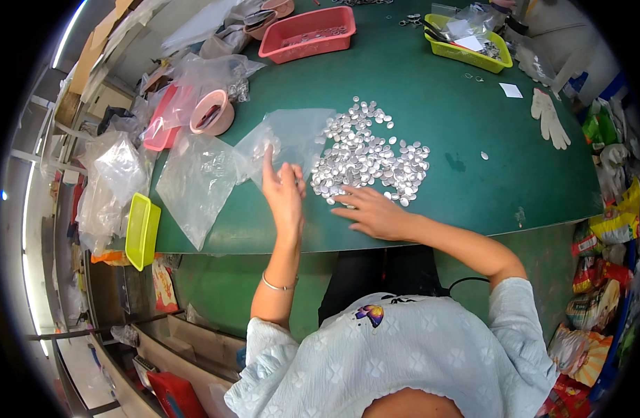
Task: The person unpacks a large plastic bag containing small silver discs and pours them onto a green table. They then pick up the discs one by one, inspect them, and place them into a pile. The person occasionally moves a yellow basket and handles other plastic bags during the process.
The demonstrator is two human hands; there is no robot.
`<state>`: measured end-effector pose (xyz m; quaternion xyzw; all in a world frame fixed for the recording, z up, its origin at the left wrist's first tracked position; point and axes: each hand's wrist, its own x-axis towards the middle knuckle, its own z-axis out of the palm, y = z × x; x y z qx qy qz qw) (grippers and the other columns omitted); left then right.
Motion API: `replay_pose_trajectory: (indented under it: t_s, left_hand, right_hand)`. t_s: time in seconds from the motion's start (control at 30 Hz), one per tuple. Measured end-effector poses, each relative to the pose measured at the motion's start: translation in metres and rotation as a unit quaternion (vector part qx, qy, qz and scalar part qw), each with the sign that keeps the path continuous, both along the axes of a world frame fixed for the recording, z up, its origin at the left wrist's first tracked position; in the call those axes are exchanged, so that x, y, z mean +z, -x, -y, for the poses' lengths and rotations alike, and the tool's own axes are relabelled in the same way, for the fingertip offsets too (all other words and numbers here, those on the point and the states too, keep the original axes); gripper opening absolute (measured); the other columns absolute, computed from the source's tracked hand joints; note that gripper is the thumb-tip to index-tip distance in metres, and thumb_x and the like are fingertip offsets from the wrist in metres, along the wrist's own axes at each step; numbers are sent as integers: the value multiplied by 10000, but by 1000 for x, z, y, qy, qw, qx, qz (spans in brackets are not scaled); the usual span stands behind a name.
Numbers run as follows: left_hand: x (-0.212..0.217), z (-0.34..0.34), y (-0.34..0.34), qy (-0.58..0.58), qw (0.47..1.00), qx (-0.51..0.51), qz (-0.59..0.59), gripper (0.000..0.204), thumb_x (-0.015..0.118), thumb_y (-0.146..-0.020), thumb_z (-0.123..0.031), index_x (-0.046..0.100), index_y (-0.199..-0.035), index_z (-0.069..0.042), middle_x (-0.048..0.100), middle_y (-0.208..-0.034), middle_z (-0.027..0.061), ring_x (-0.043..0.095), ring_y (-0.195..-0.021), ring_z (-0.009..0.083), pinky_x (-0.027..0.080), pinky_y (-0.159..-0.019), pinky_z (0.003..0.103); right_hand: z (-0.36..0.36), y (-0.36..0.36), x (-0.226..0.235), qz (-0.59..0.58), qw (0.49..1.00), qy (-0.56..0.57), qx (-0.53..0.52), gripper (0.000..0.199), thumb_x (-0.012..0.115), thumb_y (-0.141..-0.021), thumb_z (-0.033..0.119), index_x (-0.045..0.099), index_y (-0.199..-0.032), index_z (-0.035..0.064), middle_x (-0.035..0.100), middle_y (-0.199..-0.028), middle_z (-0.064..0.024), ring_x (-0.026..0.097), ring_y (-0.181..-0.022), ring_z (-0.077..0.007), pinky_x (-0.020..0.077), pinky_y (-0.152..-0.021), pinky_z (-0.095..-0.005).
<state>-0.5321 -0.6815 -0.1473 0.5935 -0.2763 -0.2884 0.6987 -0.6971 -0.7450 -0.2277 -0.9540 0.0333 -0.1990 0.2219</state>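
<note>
Silvery discs, green table, clear, perhaps faintly frosted, bag

One heap of small silver discs, too many to count. Two clear bags flat on the tabletop. Two yellow bins, one red basket, one white glove, one pink tape roll.

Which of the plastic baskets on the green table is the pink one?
The pink basket at the far edge, opposite the person; the other far basket is yellow-green.
</note>
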Motion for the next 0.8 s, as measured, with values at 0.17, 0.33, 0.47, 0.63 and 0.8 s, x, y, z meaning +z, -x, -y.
replay_pose_trajectory:
  t_s: [0.17,0.33,0.47,0.63,0.8]
  left_hand:
    - [15,28,-31,43,997,43,-51,511,481,-858,-86,249,-1297,35,482,-709,61,371,-475,73,274,-380,192]
    - [-1,66,-106,53,924,89,-368,334,485,-829,-28,405,-1150,17,482,-817,87,443,-662,145,364,-498,250]
    - [24,93,-101,64,915,188,-351,340,548,-780,-50,453,-1104,-6,497,-951,105,477,-925,240,428,-814,405]
    - [31,97,-120,13,980,127,-154,432,584,-726,-76,449,-1134,-44,430,-1162,116,367,-1139,322,184,-994,579]
    - [42,85,-116,21,985,58,-164,539,589,-721,-70,367,-1208,-6,342,-1284,145,220,-1245,392,56,-990,633]
  right_hand:
    - [19,-45,-20,1,993,112,-31,332,551,-809,291,549,-1108,146,425,-1274,-80,338,-1230,-273,282,-986,-478]
    - [32,-30,-17,-24,986,117,-116,282,536,-816,269,544,-1071,148,451,-1215,-57,374,-1190,-257,294,-978,-473]
    - [47,-6,-16,-34,980,119,-158,290,574,-779,207,538,-1058,134,462,-1177,-62,401,-1154,-253,333,-941,-430]
    - [64,14,-14,1,973,46,-225,204,569,-767,98,569,-971,88,512,-1090,-79,472,-1047,-263,374,-888,-385]
    - [87,45,-10,-8,954,36,-297,154,567,-790,109,592,-936,67,525,-1080,-99,482,-1033,-292,388,-860,-384]
